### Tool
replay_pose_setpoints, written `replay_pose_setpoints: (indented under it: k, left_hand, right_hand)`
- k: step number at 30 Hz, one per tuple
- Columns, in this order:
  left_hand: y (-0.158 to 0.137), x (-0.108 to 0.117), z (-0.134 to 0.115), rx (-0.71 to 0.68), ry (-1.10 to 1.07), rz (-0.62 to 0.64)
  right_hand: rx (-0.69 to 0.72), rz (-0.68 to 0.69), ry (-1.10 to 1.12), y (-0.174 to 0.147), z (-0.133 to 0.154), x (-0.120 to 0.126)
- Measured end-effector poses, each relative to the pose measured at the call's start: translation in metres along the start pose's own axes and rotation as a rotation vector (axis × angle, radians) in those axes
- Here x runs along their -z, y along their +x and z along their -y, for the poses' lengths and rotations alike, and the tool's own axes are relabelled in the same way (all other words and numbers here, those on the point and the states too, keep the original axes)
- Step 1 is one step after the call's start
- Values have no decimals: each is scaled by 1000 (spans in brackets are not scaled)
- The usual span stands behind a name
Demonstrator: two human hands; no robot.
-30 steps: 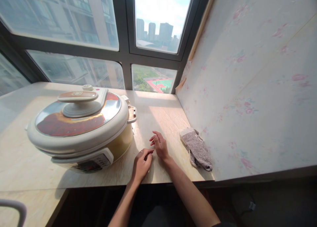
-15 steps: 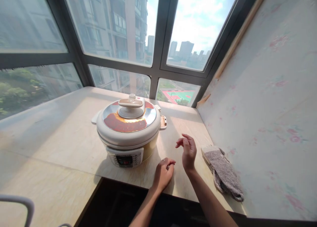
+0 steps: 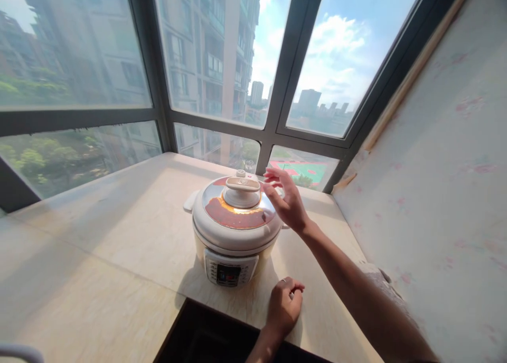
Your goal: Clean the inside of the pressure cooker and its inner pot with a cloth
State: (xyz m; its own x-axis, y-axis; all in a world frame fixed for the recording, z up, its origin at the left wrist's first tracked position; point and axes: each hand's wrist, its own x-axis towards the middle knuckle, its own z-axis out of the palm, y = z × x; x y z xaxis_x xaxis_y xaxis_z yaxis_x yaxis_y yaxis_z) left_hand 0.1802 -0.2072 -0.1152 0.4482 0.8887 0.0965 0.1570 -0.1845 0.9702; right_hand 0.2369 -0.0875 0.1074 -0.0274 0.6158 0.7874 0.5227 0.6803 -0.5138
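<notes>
A cream electric pressure cooker (image 3: 233,247) stands on the counter, its display panel facing me. Its lid (image 3: 237,219) is on, with a reddish-brown and shiny metallic top and a beige lid handle (image 3: 243,185) in the middle. My right hand (image 3: 285,199) is raised over the lid's right side, fingers apart and holding nothing. Its fingertips are close to the handle's right end; whether they touch it I cannot tell. My left hand (image 3: 284,306), with a ring on one finger, rests curled on the counter near the front edge, to the right of the cooker's base.
A grey knitted cloth or mitt (image 3: 386,286) lies by the wall on the right, mostly behind my right forearm. Dark-framed windows (image 3: 273,136) rise behind the counter (image 3: 119,225). A dark recess (image 3: 206,334) opens below the counter's front edge.
My right hand has risen and moved forward from beside my left hand to the lid handle. My left hand stays curled on the counter. The view has shifted left and up.
</notes>
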Motion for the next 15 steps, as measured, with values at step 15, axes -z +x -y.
replay_pose_setpoints:
  k: [15]
  left_hand:
    - [-1, 1, -1, 12, 2, 3]
  right_hand:
    - [80, 372, -208, 13, -15, -23]
